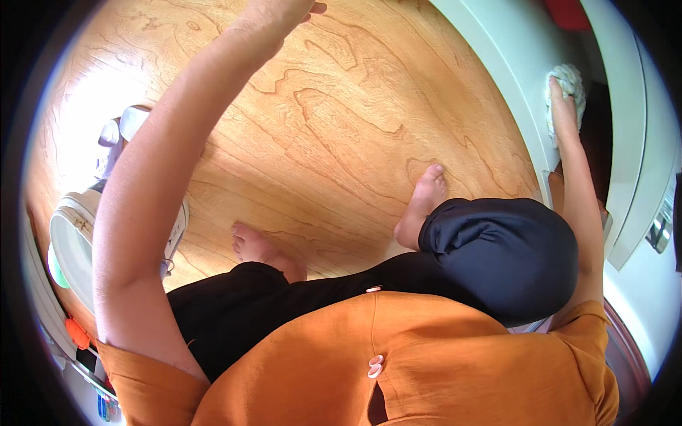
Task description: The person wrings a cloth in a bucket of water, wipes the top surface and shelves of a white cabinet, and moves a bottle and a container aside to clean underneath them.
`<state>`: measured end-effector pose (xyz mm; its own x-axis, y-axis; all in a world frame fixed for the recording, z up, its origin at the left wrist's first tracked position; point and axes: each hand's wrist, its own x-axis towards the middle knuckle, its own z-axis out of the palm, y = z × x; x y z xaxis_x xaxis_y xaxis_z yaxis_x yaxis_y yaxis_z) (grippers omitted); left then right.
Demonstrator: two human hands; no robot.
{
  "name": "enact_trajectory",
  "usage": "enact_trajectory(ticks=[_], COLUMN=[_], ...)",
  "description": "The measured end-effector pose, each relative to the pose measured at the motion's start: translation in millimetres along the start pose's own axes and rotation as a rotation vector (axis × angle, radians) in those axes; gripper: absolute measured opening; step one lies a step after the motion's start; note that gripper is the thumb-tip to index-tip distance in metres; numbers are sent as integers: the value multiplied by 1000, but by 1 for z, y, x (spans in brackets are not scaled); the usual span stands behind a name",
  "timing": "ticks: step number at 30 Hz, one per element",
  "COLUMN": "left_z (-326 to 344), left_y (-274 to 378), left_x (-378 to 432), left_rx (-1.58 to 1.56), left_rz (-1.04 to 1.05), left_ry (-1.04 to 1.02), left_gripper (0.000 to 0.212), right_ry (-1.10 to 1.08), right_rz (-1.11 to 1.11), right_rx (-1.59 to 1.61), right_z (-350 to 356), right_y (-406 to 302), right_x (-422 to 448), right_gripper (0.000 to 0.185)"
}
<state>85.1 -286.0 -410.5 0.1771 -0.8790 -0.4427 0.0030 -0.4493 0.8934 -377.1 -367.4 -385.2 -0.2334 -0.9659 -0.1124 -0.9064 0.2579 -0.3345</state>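
Observation:
My right hand [562,109] reaches far out at the right and holds a crumpled white cloth [572,79] with a faint pattern. The cloth lies against the inner face of a white panel [525,37], beside a dark opening. Part of the fingers is hidden in the cloth's folds. At the top edge is my left hand [282,11], cut off by the picture's rim. Some fingertips show there, over the wood-grain floor [341,112]; whether it touches or holds anything is out of sight.
Behind my left forearm stands a white bucket [74,250], partly hidden. Pale objects [125,125] lie beyond it in bright glare. An orange item [78,334] is at the lower left. My bare feet [426,199] are on the floor. Another white panel [631,133] rises at the far right.

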Motion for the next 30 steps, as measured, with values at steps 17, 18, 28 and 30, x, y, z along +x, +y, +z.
enact_trajectory(ticks=[17, 18, 28, 30], left_z=[10, 19, 155, 164], left_y=[-85, -95, -71, -70], left_x=[-44, -41, -66, -70], left_rx=[716, 694, 379, 362], left_rz=[240, 246, 145, 144], left_ry=[-92, -76, -265, -250], left_gripper=[23, 23, 25, 26], right_ry=[-82, -60, -33, -24], right_rz=[-148, -144, -178, -182], right_rx=[-425, -511, -488, -473], right_z=[-25, -26, -24, -18], right_y=[16, 14, 27, 29], right_x=[-35, -46, -59, -63], right_gripper=[72, 70, 75, 75])
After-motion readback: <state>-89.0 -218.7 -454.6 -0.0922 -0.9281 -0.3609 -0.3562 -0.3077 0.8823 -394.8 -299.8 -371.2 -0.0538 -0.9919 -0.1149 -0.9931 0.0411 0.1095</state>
